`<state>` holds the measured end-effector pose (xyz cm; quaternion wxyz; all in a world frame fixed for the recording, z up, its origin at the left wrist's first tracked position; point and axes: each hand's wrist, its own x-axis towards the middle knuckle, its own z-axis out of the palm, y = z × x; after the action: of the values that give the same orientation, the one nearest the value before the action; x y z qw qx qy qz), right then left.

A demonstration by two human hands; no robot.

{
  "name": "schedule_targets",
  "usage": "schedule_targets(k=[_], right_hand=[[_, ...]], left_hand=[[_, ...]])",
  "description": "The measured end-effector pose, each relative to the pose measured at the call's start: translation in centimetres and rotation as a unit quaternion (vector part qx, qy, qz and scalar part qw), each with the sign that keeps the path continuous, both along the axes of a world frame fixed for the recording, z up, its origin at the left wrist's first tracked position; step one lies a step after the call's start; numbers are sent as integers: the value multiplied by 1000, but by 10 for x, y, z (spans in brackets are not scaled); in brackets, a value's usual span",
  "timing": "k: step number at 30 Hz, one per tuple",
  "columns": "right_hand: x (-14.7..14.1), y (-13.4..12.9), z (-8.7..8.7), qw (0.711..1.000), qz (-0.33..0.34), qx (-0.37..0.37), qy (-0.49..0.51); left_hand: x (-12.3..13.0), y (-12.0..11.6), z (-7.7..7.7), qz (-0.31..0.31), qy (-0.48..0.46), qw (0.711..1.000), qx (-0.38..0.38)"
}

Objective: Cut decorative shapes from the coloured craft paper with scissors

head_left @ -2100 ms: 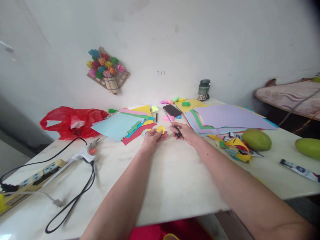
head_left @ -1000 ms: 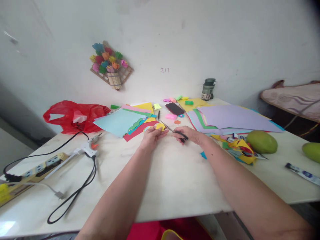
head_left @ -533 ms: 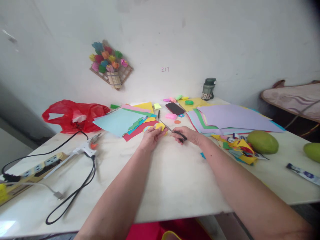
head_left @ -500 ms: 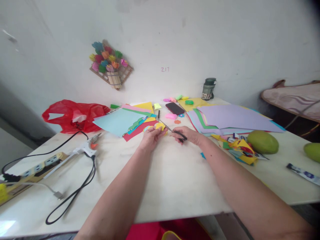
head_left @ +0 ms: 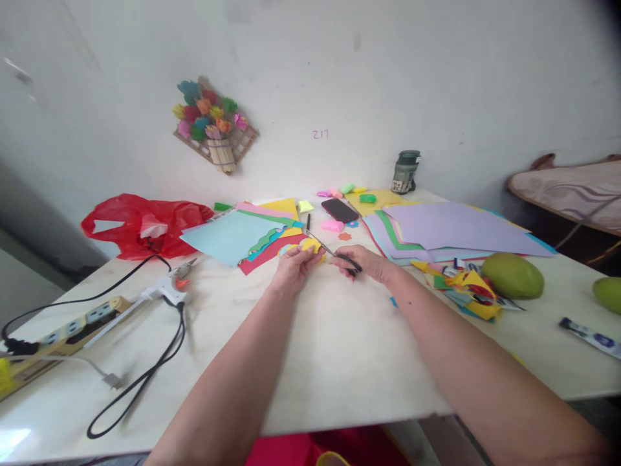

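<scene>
Between the fingers of my left hand (head_left: 295, 264) is a small piece of yellow paper (head_left: 310, 244), partly covered by the fingertips. My right hand (head_left: 361, 260) is closed around the black handles of a pair of scissors (head_left: 350, 261). The metal blades point up and left, beside the yellow paper; whether they touch its edge I cannot make out. Behind my left hand lie a red sheet (head_left: 264, 257) and a light blue sheet (head_left: 220, 236) with wavy green and blue strips at its edge. An orange paper flower (head_left: 345, 237) lies just beyond the scissors.
A phone (head_left: 339, 210) and pink packet (head_left: 332, 226) lie behind my hands. Stacked coloured sheets (head_left: 456, 226), paper scraps (head_left: 468, 291) and a green mango (head_left: 513, 276) are at right. At left are a red plastic bag (head_left: 140, 226), glue gun (head_left: 169, 285) and power strip (head_left: 82, 323).
Both hands stay almost where they were, still with the yellow paper and the scissors. The view has shifted very slightly.
</scene>
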<state>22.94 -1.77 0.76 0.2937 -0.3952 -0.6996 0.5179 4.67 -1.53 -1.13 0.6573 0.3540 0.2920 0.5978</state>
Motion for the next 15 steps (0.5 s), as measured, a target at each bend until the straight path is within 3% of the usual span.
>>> schedule_targets(k=[15], right_hand=[[-3,0,-1,1000,-11,8,-4]], left_hand=[[1,1,-1,9,-8,1000,-14]])
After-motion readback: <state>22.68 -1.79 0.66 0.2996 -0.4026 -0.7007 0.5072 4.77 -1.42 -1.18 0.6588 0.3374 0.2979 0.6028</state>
